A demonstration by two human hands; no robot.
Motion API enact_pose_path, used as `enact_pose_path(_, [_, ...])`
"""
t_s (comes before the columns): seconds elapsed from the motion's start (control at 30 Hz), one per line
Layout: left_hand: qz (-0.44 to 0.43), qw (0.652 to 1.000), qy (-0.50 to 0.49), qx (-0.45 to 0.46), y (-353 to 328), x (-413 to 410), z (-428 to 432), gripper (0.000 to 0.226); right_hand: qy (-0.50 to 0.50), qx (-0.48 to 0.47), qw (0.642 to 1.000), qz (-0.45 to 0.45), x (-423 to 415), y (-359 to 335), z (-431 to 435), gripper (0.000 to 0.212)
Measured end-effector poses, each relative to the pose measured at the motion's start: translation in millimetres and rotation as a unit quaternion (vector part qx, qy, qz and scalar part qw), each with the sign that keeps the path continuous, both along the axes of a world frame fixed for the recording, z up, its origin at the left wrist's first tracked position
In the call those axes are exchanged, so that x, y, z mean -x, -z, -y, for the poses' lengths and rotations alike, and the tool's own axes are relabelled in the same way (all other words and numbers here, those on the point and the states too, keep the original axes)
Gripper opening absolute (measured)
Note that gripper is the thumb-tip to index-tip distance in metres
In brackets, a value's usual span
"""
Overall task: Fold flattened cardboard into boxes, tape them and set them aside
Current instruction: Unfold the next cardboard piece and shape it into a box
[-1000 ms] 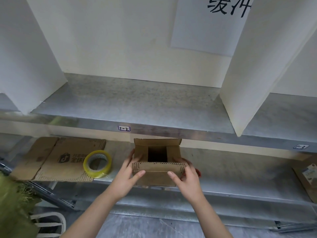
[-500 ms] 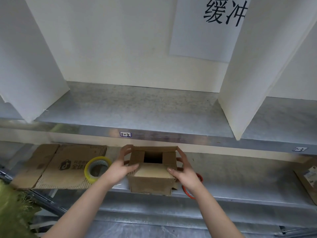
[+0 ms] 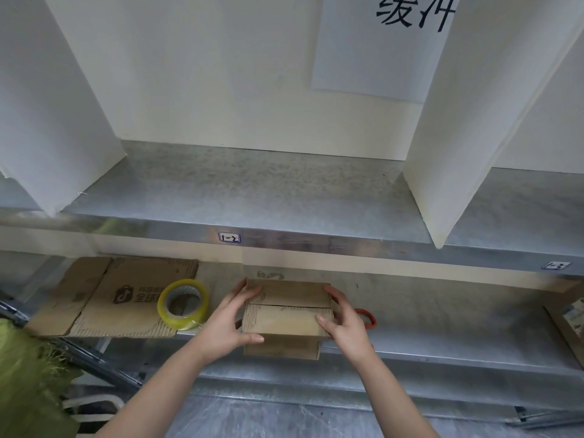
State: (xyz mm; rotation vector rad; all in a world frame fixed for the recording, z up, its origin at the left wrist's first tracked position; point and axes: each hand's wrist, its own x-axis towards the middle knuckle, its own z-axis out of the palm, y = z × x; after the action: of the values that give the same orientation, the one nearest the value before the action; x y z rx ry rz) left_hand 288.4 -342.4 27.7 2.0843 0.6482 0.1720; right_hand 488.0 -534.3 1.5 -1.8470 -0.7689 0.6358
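Both grip cardboard box (image 3: 286, 314) by sides: left hand (image 3: 228, 322), right hand (image 3: 345, 327).

The box (image 3: 286, 314) sits on the front edge of the lower shelf (image 3: 442, 317), its near side overhanging. The left hand (image 3: 226, 324) holds its nine o'clock side and the right hand (image 3: 344, 324) its three o'clock side. Further out at nine o'clock a tape roll (image 3: 183, 303) lies on the near end of a flattened cardboard sheet (image 3: 126, 295). At three o'clock a looped handle (image 3: 366, 317) shows just behind the right hand, and a carton (image 3: 568, 324) lies well apart at the shelf's far end. The upper shelf (image 3: 252, 191) is at twelve o'clock, with a label (image 3: 229, 238) on its front edge at eleven. Dividers stand on it at ten (image 3: 53, 105) and two (image 3: 467, 121). A paper sheet (image 3: 379, 49) hangs on the back wall at one o'clock.
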Motion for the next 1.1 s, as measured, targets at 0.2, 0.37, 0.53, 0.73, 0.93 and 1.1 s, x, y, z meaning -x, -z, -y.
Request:
enact_pose_path(0.2, [0.011,1.0,-0.005,0.002,0,-26,18,0.086,0.014,0.007,1.0,-0.009,-18,0,11,0.059])
enact_pose_path(0.37, [-0.012,1.0,-0.008,-0.018,5,-45,22,0.087,0.002,0.022,0.999,-0.025,-39,-3,8,0.058])
enact_pose_path(0.53, [-0.022,0.999,-0.007,-0.028,10,-42,14,0.087,-0.01,0.026,1.0,0.013,-31,-1,6,0.049])
enact_pose_path(0.73, [-0.011,1.0,-0.012,-0.019,12,-35,-3,0.075,-0.013,0.043,0.999,0.026,-18,5,3,0.063])
enact_pose_path(0.93, [-0.016,0.999,-0.022,-0.042,23,-43,-14,0.05,0.021,0.033,0.998,-0.046,-21,5,-21,0.051])
enact_pose_path(1.1, [-0.015,0.999,0.005,-0.034,27,-50,-27,0.046,0.001,0.054,0.998,-0.043,-30,0,-30,0.044])
